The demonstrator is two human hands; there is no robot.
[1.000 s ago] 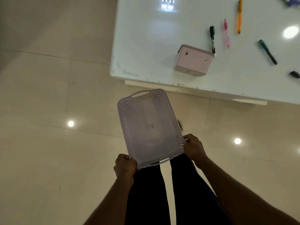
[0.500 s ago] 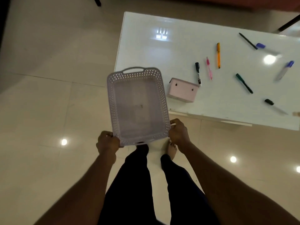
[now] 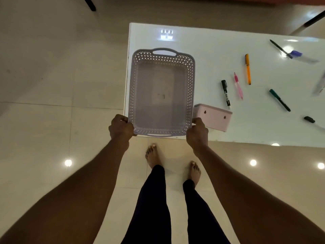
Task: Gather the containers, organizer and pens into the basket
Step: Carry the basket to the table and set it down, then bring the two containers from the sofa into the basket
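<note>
Left hand and right hand each grasping near corner of grey basket, held over left end of white desk. Pink box just right of basket. Pens scattered on desk: black marker, pink pen, orange pen, green pen.

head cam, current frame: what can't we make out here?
- Pale pink rectangular box: left end hidden behind the grey perforated plastic basket and right hand.
- Whether the basket rests on the white glossy table: unclear.
- Blue-capped pen: smeared by glare.
- Grey pen: blurred, cut by right edge.
</note>
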